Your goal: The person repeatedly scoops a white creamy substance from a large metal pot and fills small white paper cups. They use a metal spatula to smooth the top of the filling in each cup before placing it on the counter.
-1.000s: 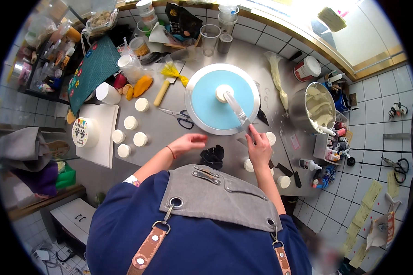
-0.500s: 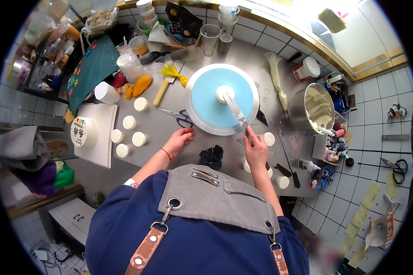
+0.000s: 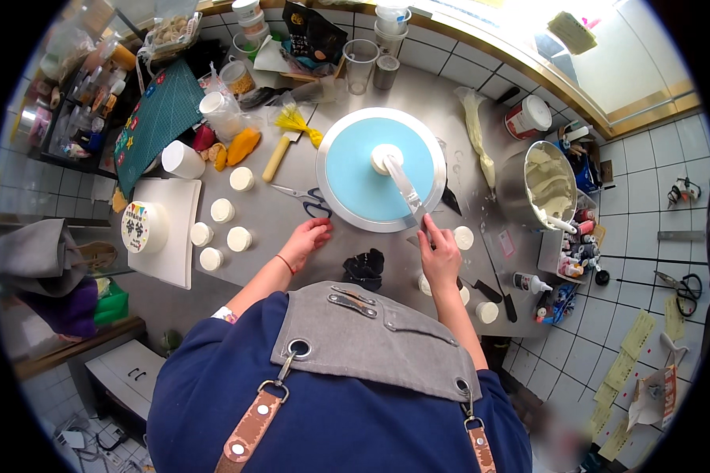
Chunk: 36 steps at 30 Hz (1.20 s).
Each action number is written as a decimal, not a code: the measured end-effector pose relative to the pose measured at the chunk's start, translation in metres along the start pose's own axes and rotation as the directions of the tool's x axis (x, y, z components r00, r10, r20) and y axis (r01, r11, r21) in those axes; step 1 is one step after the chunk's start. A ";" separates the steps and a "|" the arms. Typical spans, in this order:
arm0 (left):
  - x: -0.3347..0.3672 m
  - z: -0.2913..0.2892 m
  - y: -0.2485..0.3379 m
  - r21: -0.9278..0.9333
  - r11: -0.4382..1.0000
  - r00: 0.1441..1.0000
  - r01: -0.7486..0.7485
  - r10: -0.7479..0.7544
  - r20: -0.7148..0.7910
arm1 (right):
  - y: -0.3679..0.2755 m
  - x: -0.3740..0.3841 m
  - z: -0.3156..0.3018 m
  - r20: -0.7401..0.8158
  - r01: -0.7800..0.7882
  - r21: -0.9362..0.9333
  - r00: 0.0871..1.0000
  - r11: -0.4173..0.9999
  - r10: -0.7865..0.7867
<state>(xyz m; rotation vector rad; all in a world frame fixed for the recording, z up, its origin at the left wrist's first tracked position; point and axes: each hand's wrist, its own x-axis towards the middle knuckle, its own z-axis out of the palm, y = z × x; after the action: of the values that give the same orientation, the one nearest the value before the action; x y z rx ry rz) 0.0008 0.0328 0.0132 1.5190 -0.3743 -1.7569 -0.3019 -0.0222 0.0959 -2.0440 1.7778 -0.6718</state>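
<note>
Fingers [image 3: 427,229] of the right hand [image 3: 442,256] are clamped on the handle of a metal spatula [image 3: 405,188], at the near right edge of the turntable [image 3: 351,185], which has a pale blue top and a silver rim. The spatula's blade slants inward over the turntable, its tip at a small white cake [image 3: 383,156] standing near the turntable's middle. Whether the blade presses on the cake's top or its side cannot be told.

The left hand [image 3: 308,243] is just off the turntable's near left rim, its fingers together and loosely curled; whether they touch the rim or enclose anything cannot be told. Scissors [image 3: 315,206] with dark handles lie between this hand and the turntable's left side. A crumpled black cloth [image 3: 363,270] lies on the near side of the turntable.

Left of the turntable stand five small white rounds [image 3: 239,238]; farther left, a decorated cake [image 3: 154,225] rests on a white board [image 3: 183,260]. Right of the turntable lies a piping bag [image 3: 475,134], and beyond it stands a metal bowl [image 3: 515,188] containing pale cream [image 3: 548,189].
</note>
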 end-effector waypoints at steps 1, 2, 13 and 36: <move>0.002 0.000 0.002 -0.043 0.999 1.000 -0.007 0.006 -0.012 | 0.000 0.000 0.000 -0.001 0.002 0.000 1.000 1.000 -0.002; 0.004 0.000 0.004 -0.085 0.996 1.000 -0.014 0.012 -0.024 | 0.000 0.000 0.000 0.001 0.000 0.001 1.000 1.000 0.000; 0.010 0.021 0.001 -0.215 0.954 0.887 0.208 -0.091 0.452 | 0.000 0.001 0.002 -0.028 0.024 -0.017 0.999 1.000 -0.024; 0.023 0.018 0.007 -0.376 0.912 0.974 0.167 -0.093 0.207 | -0.002 0.005 -0.002 0.010 -0.014 -0.056 1.000 0.998 0.014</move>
<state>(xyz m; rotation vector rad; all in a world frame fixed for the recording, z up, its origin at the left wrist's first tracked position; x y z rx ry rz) -0.0134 0.0075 0.0062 1.1197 -0.0035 -1.9462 -0.3005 -0.0271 0.0997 -2.0652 1.8227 -0.6126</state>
